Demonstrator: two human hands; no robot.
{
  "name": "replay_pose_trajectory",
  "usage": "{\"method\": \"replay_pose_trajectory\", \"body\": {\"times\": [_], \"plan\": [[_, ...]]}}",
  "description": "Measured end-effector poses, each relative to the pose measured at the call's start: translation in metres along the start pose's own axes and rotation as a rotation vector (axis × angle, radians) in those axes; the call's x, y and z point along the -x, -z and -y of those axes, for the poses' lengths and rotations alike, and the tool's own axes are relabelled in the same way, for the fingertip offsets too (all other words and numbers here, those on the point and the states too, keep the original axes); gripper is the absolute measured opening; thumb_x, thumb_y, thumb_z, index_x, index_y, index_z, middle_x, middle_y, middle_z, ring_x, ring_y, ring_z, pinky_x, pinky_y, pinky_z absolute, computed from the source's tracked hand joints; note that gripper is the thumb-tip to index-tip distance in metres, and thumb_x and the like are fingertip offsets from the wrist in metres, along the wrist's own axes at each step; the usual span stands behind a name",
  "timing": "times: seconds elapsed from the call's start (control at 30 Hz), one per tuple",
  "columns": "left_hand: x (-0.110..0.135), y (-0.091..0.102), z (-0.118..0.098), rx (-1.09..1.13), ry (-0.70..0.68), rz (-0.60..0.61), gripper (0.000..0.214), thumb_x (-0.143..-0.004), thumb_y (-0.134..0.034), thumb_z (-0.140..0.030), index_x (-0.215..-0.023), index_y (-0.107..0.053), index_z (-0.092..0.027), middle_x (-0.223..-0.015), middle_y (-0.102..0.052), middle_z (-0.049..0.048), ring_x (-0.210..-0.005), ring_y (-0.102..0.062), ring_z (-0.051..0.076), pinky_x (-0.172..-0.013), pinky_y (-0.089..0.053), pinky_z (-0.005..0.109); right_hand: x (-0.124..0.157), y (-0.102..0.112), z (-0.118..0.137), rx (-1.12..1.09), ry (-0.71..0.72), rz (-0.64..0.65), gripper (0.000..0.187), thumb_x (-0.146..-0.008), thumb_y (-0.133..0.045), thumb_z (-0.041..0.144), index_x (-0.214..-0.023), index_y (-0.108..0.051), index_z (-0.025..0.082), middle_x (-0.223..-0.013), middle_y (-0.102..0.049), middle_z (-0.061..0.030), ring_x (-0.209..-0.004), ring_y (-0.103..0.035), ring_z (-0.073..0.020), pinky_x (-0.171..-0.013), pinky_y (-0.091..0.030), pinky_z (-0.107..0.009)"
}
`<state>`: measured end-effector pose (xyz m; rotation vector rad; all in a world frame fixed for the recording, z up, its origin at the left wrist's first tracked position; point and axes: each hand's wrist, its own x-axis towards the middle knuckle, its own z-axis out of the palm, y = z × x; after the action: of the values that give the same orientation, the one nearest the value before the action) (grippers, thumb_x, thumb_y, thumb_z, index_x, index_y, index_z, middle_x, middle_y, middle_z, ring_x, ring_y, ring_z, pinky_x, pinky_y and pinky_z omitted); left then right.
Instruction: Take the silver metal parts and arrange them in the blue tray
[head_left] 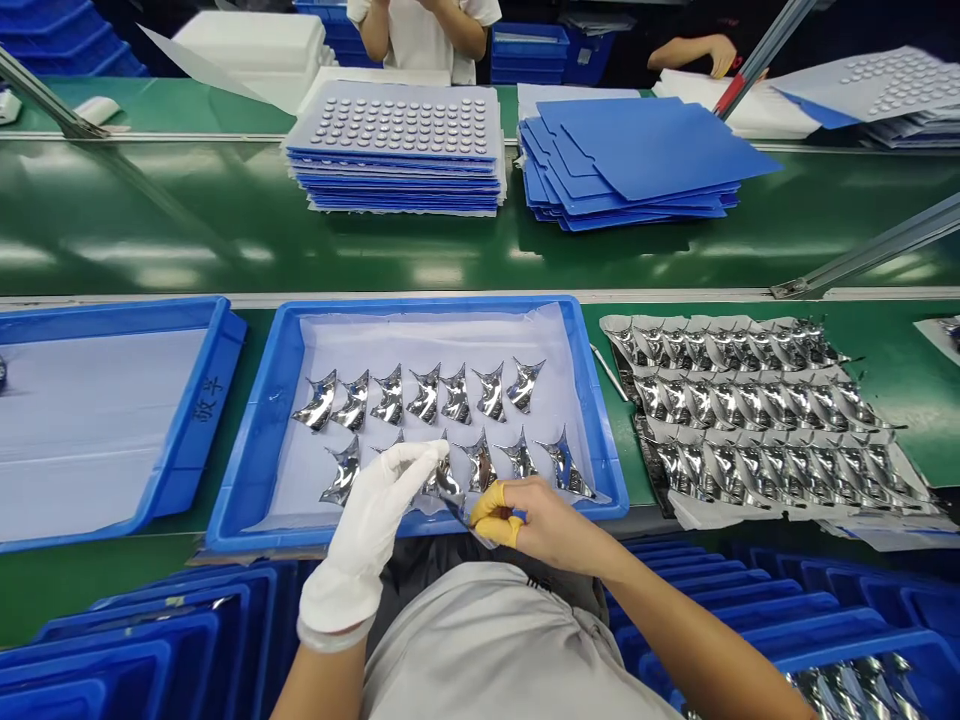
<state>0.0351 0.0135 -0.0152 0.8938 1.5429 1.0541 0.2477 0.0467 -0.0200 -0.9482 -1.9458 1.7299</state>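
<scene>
A blue tray (277, 400) lined with white paper holds two rows of shiny chrome curved parts (424, 394). My left hand (371, 520), in a white glove, is closed on one chrome part (442, 478) at the tray's near edge. My right hand (536, 520), with yellow finger cots on thumb and forefinger, pinches a thin dark strip (469, 520) at that same part. To the right, a sheet (697, 508) carries several rows of the same chrome parts (750, 400).
A second blue tray (210, 390) with white liner lies at left. Stacks of blue trays (150, 640) sit at the near edge. Across the green belt (225, 240) lie stacked dotted sheets (401, 150) and blue boards (637, 160). Other people's arms (690, 50) work at the far side.
</scene>
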Motion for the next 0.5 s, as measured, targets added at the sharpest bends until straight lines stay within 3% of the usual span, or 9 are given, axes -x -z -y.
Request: {"method": "replay_pose_trajectory", "body": {"times": [0.1,0.3,0.4,0.5], "plan": [[-0.001,0.004,-0.001,-0.029,0.052,-0.063,0.040,-0.085,-0.068,-0.048,-0.113,-0.070,-0.019,-0.117,-0.072,0.0093,-0.109,-0.063,0.024,-0.100,-0.044,0.036,-0.009,0.026,-0.005,0.047,-0.128,-0.091,0.014,-0.087,-0.064,0.027,-0.084,-0.071,0.016,-0.074,-0.070,-0.0023,-0.065,-0.062,-0.0138,-0.062,-0.050,-0.025],[-0.002,0.018,0.003,-0.087,0.096,-0.061,0.047,-0.084,-0.068,-0.052,-0.117,-0.069,-0.019,-0.107,-0.074,0.0085,-0.104,-0.064,0.025,-0.101,-0.043,0.038,-0.048,0.105,-0.027,0.344,-0.417,-0.415,0.014,-0.091,-0.056,0.019,-0.092,-0.067,0.011,-0.072,-0.070,-0.0054,-0.059,-0.066,-0.0140,-0.059,-0.053,-0.024],[0.000,0.021,0.004,-0.100,0.096,-0.055,0.046,-0.083,-0.069,-0.052,-0.115,-0.070,-0.020,-0.111,-0.074,0.0094,-0.106,-0.064,0.025,-0.101,-0.044,0.037,-0.070,0.131,-0.042,0.485,-0.551,-0.450,0.014,-0.094,-0.056,0.017,-0.093,-0.066,0.008,-0.062,-0.066,-0.0039,-0.053,-0.064,-0.0133,-0.057,-0.052,-0.024],[0.001,0.020,0.004,-0.087,0.089,-0.045,0.046,-0.082,-0.070,-0.052,-0.114,-0.071,-0.019,-0.113,-0.074,0.0109,-0.105,-0.065,0.026,-0.099,-0.047,0.037,-0.088,0.142,-0.053,0.605,-0.669,-0.429,0.022,-0.098,-0.060,0.030,-0.097,-0.066,0.009,-0.077,-0.069,-0.0037,-0.063,-0.066,-0.0130,-0.063,-0.056,-0.027]]}}
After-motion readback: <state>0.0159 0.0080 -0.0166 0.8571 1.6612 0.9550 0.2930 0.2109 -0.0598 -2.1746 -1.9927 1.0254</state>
